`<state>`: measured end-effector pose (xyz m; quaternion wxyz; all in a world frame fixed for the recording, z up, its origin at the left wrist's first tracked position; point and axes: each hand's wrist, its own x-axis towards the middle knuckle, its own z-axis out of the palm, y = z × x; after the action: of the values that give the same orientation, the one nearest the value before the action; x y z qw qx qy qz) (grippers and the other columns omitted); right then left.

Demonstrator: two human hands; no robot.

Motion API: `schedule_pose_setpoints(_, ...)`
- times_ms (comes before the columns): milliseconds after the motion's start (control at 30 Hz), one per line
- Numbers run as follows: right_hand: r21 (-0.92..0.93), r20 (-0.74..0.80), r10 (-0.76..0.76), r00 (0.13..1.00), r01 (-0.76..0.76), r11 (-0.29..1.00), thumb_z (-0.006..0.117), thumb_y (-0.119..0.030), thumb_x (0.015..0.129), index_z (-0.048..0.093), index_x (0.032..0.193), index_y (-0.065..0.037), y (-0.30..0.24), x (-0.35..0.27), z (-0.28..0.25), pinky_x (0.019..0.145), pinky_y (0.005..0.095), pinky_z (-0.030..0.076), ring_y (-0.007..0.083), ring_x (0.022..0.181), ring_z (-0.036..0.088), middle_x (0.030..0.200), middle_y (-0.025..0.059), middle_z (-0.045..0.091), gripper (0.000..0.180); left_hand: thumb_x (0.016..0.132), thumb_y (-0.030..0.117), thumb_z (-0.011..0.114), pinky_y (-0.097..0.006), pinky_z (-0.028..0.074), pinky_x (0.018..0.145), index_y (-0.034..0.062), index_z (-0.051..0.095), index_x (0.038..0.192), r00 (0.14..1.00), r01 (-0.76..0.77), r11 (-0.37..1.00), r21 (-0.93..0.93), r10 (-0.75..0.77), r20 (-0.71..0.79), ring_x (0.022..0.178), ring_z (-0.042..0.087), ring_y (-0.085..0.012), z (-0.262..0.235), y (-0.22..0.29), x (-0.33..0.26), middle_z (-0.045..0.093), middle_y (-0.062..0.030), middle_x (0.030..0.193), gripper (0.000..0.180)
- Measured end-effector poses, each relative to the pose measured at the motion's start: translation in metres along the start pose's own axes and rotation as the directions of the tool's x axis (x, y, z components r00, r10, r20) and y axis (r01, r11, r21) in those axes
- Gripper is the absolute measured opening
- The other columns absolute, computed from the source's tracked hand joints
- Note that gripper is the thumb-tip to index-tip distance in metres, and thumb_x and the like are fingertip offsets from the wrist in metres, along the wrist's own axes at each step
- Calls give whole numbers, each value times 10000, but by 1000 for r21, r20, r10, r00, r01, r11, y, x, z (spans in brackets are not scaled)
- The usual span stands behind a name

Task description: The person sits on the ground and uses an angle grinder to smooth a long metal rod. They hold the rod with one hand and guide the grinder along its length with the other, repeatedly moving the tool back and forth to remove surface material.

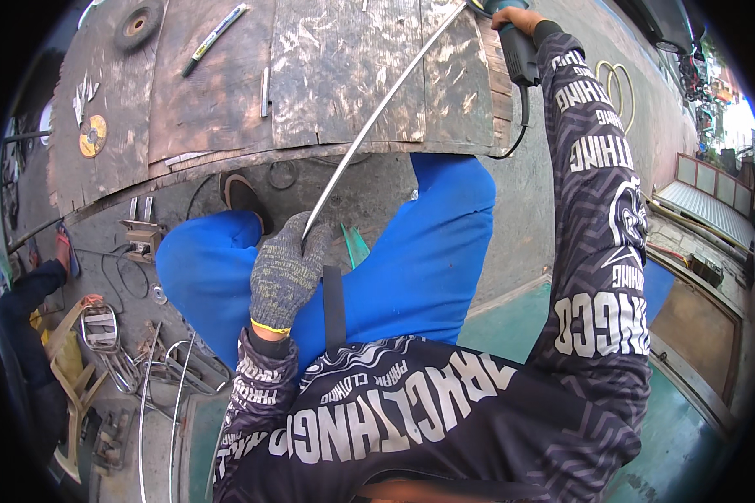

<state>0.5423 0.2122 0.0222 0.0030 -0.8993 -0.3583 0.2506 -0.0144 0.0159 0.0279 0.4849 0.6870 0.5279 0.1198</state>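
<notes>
Bare bench [344,75] centre btwn steel rod [377,113] & marker [216,35]; discs [92,136] crowding left edge.

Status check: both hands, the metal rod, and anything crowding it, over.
Left hand, gloved, shut on the metal rod. Right hand shut on the angle grinder at the rod's far end. Rod lies across the wooden workbench; nothing blocking.

Daylight is falling on a grey concrete floor [528,218]. A scarred wooden workbench [327,75] is standing ahead, with metal scraps [134,360] lying at the left.
</notes>
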Motion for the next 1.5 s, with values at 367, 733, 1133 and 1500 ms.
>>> schedule_pose_setpoints(367, 31, -39, -68, 997, 69, 997, 772, -496, 619, 762, 972, -94, -10, -40, 17, 676, 407, 561, 308, 695, 684, 973, 195, 721, 535, 976, 234, 580, -498, 508, 724, 30, 656, 1115, 987, -143, 987, 80, 148, -65, 860, 652, -427, 10, -22, -3, 680, -231, 886, 259)
schedule_pose_setpoints(733, -108, 48, -174, 984, 178, 978, 794, -484, 568, 788, 846, -116, -32, -107, 90, 741, 363, 560, 294, 792, 700, 949, 187, 730, 461, 982, 288, 550, -520, 495, 827, 0, 659, 1098, 970, -205, 970, 134, 220, -106, 982, 622, -460, 25, -65, 16, 669, -274, 1002, 328)
schedule_pose_setpoints(1133, -49, 142, -214, 966, 223, 974, 826, -449, 547, 726, 935, 92, -65, -215, 124, 810, 353, 551, 336, 922, 701, 1031, 258, 709, 673, 983, 322, 530, -513, 487, 883, -9, 660, 1128, 982, -160, 977, 142, 173, -82, 1031, 607, -472, 23, -78, 45, 661, -286, 1063, 385)
schedule_pose_setpoints(1500, 47, 195, -246, 949, 242, 969, 869, -301, 552, 692, 1033, 110, -80, -272, 149, 798, 360, 567, 319, 939, 717, 1012, 234, 719, 657, 979, 304, 513, -529, 477, 872, -12, 656, 1073, 937, -291, 906, 308, 335, -100, 1007, 613, -462, 21, -83, 56, 666, -276, 1036, 360)
